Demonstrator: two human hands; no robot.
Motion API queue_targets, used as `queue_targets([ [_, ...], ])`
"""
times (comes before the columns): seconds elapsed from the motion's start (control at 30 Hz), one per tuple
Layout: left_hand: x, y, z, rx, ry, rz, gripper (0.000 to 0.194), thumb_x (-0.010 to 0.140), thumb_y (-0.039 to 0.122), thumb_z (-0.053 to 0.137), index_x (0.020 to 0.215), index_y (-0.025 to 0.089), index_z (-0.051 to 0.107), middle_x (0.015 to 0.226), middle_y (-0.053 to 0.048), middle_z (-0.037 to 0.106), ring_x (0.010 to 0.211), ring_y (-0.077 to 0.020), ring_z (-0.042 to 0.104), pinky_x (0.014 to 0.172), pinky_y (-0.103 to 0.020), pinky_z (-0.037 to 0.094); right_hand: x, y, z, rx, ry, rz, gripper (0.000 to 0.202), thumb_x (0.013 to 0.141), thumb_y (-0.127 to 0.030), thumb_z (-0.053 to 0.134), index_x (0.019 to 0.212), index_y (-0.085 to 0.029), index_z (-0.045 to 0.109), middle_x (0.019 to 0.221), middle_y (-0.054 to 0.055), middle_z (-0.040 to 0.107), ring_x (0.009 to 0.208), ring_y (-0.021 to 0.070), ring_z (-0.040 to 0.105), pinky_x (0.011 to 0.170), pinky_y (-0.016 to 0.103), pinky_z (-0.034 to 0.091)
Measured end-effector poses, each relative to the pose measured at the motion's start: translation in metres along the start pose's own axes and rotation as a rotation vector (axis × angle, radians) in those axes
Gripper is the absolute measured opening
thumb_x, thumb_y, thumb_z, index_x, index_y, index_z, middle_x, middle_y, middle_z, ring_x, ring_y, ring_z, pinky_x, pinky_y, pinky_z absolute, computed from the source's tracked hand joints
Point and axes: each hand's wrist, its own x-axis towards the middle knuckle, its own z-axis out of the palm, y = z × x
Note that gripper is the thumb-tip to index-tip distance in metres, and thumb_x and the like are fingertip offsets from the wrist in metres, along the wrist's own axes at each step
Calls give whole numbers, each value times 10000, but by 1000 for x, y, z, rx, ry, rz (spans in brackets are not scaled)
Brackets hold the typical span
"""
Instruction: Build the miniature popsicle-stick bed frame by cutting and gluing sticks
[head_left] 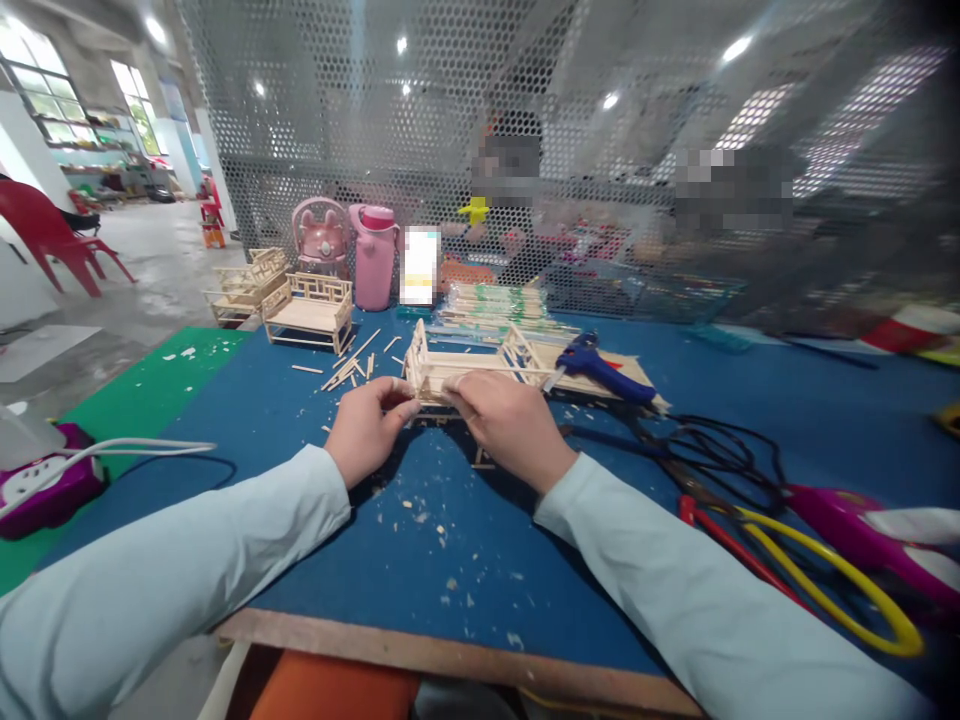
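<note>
1. Left hand (373, 428) and right hand (511, 418) are pinched on the near side of a small wooden frame (466, 364), probably so it's kept steady; whether a loose piece is gripped too can't be told.
2. Said frame is held just above or on the tabletop (360, 590), hard to tell.
3. Glue gun (601, 368) is parked just right, presumably for easy reach.
4. Loose sticks (346, 377) are scattered left; a mini bench (309, 315) is set behind, maybe out of the way.
</note>
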Motion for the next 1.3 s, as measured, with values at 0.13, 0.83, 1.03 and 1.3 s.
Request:
queue_targets([
  [0.13, 1, -2, 2, -36, 2, -5, 82, 742, 210, 603, 791, 146, 615, 739, -30, 663, 683, -138, 595, 687, -268, 464, 0, 0, 1, -10, -9, 11, 214, 911, -223, 432, 830, -157, 619, 830, 88, 695, 802, 198, 615, 707, 289, 441],
  [0.83, 0, -1, 2, -49, 25, -5, 97, 734, 241, 611, 751, 147, 629, 701, -25, 668, 646, -137, 595, 669, -265, 470, -2, 0, 9, 51, 84, 50, 209, 902, -224, 446, 820, -171, 631, 813, 82, 707, 785, 194, 627, 686, 296, 453],
  [1.03, 0, -1, 2, -52, 16, -8, 110, 735, 244, 607, 765, 141, 631, 719, -33, 670, 656, -138, 595, 671, -264, 463, -2, -2, 9, 68, 119, 67, 207, 894, -251, 476, 805, -157, 639, 803, 78, 710, 783, 191, 631, 689, 287, 465],
  [1.3, 0, -2, 1, -81, 0, -12, 128, 739, 250, 604, 796, 139, 631, 752, -42, 679, 684, -142, 607, 695, -271, 470, -3, -5, 7, 52, 135, 104, 230, 894, -281, 480, 941, -137, 654, 806, 94, 708, 744, 198, 638, 660, 292, 474],
])
